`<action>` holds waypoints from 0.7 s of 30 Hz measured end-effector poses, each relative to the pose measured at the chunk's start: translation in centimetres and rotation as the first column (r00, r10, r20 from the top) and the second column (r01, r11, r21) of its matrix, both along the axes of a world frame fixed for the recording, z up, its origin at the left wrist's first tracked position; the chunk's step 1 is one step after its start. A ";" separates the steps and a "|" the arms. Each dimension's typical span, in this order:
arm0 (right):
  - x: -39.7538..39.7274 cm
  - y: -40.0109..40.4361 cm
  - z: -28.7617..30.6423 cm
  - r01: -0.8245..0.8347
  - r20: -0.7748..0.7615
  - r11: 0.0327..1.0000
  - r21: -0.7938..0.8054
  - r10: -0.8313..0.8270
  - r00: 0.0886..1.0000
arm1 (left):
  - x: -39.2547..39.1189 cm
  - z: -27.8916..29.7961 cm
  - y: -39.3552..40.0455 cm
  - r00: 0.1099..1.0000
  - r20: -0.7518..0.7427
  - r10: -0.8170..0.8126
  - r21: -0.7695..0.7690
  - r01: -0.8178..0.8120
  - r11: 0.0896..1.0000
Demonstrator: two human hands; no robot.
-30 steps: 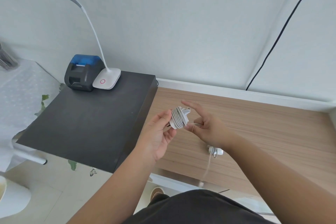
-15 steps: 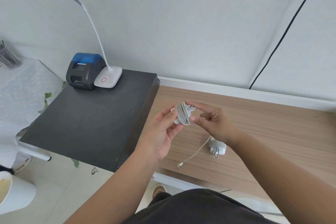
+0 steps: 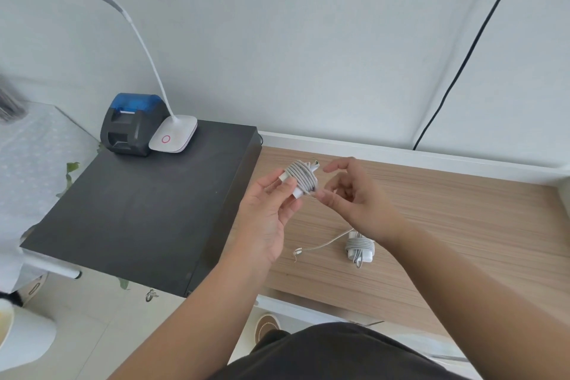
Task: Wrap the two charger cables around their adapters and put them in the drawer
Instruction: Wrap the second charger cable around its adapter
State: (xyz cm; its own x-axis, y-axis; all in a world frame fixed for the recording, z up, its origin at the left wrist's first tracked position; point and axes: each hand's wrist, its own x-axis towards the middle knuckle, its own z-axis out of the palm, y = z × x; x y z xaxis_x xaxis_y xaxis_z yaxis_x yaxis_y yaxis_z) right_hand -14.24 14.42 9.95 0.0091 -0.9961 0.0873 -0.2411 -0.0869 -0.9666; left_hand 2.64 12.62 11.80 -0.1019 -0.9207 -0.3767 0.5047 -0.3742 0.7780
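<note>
My left hand grips a white charger adapter by one end, above the wooden desk. Its grey cable is wound tightly round it, and the plug tip sticks out at the top. My right hand is just to the right with loosely curled fingers; its thumb tip touches the coil and its forefinger points at the plug tip. A second adapter lies on the desk below my right wrist, mostly wrapped, with a loose cable end trailing to the left. No drawer is plainly visible.
A black cabinet top adjoins the desk on the left, with a small black and blue printer and a white desk lamp at its back. A black wire runs down the wall. A white bin stands on the floor.
My right hand has released the plug end it pinched half a second ago and drawn slightly right. The wrapped adapter stays in my left hand.
</note>
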 end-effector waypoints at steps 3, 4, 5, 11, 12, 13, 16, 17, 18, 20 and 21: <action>0.8 0.1 1.0 0.031 -0.043 0.998 -0.049 -0.033 0.999 | -0.8 0.0 0.4 0.998 0.021 0.056 -0.030 -0.056 0.998; 1.1 0.1 1.0 0.065 -0.071 0.996 -0.067 -0.069 0.995 | -1.0 0.1 0.5 0.997 0.021 0.070 -0.035 -0.069 0.997; 1.3 0.0 1.0 0.103 -0.078 0.992 -0.077 -0.109 0.991 | -1.2 0.2 0.6 0.997 0.020 0.079 -0.033 -0.079 0.996; 0.7 -0.3 1.0 0.146 0.002 0.979 -0.145 -0.147 0.989 | -2.3 0.8 0.9 0.998 -0.025 0.062 0.006 -0.061 0.998; 0.5 -0.3 1.0 0.142 0.009 0.976 -0.163 -0.142 0.990 | -2.4 0.9 1.0 0.998 -0.029 0.055 0.013 -0.054 0.998; 0.3 -0.4 1.0 0.137 0.010 0.973 -0.184 -0.138 0.990 | -2.4 0.9 1.0 0.998 -0.035 0.050 0.021 -0.049 0.999; -0.2 -0.7 0.8 0.105 -0.013 0.960 -0.260 -0.112 0.994 | -2.6 0.8 1.3 0.998 -0.050 0.041 0.049 -0.039 0.998; -0.4 -0.8 0.7 0.088 -0.015 0.958 -0.273 -0.096 0.995 | -2.6 0.8 1.3 0.998 -0.052 0.038 0.056 -0.035 0.998; -0.6 -0.9 0.6 0.069 -0.015 0.958 -0.277 -0.076 0.997 | -2.6 0.8 1.4 0.998 -0.055 0.035 0.060 -0.031 0.998; -0.8 -0.9 0.5 0.038 -0.024 0.960 -0.276 -0.046 0.999 | -2.7 0.8 1.6 0.997 -0.067 0.031 0.065 -0.027 0.998; -0.9 -0.9 0.5 0.031 -0.034 0.959 -0.280 -0.042 0.999 | -2.7 0.8 1.6 0.997 -0.071 0.031 0.065 -0.026 0.998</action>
